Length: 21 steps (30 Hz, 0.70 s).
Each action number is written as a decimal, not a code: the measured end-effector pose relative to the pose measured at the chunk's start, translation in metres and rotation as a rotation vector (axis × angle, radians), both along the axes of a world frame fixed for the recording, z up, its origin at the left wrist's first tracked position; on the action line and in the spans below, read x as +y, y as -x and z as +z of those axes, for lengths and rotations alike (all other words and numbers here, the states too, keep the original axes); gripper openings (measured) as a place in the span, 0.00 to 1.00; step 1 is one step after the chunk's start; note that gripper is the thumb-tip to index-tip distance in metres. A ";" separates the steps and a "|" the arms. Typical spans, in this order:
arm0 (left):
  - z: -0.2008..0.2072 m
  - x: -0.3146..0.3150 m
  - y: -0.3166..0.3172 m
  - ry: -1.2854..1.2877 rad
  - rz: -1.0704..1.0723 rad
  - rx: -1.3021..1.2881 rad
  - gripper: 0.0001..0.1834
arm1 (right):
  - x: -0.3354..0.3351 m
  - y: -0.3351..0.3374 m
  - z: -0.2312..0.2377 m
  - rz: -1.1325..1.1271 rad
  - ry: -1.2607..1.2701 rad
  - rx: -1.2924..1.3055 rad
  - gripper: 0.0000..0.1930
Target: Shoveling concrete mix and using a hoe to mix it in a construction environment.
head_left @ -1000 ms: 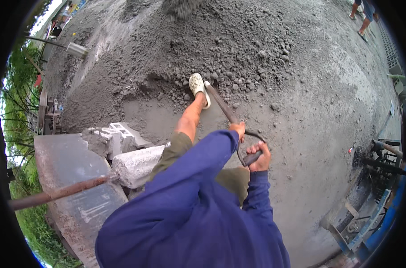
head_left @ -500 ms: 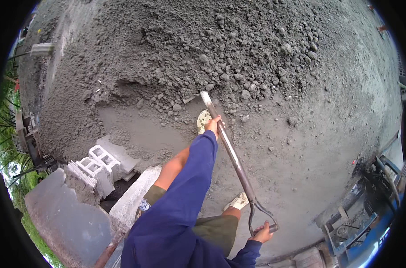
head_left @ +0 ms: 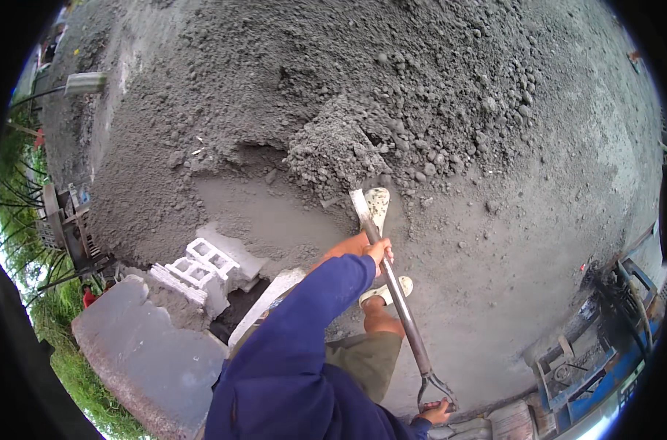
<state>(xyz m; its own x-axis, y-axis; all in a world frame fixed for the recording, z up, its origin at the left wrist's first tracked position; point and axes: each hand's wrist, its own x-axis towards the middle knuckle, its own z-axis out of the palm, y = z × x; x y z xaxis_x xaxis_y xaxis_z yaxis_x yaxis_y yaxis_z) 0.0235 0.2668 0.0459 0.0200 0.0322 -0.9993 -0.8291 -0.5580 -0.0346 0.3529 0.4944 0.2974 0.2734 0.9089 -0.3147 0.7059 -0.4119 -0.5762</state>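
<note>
A shovel (head_left: 401, 302) with a worn metal shaft slants up from the lower right toward a pile of damp grey sand or gravel (head_left: 429, 81). My left hand (head_left: 379, 253) is wrapped round the shaft below the blade socket. Lower down, my right hand (head_left: 437, 412) grips the crossbar of the D-shaped handle. A heaped clump of the grey material (head_left: 337, 150) lies at the blade end and hides most of the blade. My light patterned shoes (head_left: 377, 207) show beside the shaft.
Hollow concrete blocks (head_left: 201, 262) stand at the left, above a grey sheet (head_left: 154, 359) lying at a slant. Blue metal machinery (head_left: 579, 374) and stacked sacks (head_left: 511, 422) sit at the lower right. Loose lumps (head_left: 492, 206) dot the ground on the right.
A heap of grey material now sits on the blade end, where the blade was low at the pile's edge. My right hand and the handle have moved lower; my feet appear closer together.
</note>
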 end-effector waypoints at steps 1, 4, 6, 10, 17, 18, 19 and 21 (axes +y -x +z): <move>0.027 -0.004 0.001 0.005 0.024 0.017 0.06 | 0.005 -0.001 0.012 0.053 -0.023 0.014 0.08; 0.126 -0.038 0.000 0.075 0.168 0.146 0.06 | 0.036 -0.023 0.039 0.190 0.128 0.189 0.07; 0.201 -0.069 0.006 0.117 0.278 0.273 0.07 | 0.042 0.018 0.066 0.317 0.188 0.356 0.07; 0.376 -0.150 -0.003 0.227 0.556 0.601 0.09 | 0.033 0.093 0.110 0.568 0.339 0.638 0.08; 0.667 -0.252 -0.108 0.529 0.855 1.337 0.12 | -0.016 0.213 0.300 0.971 0.701 1.026 0.15; 0.702 -0.262 -0.136 0.523 0.962 1.427 0.13 | -0.038 0.218 0.333 1.043 0.681 1.092 0.15; 0.727 -0.275 -0.167 0.595 1.035 1.504 0.15 | -0.057 0.219 0.359 1.117 0.654 1.158 0.15; 0.748 -0.311 -0.237 0.672 1.148 1.674 0.17 | -0.073 0.228 0.376 1.339 0.810 1.249 0.12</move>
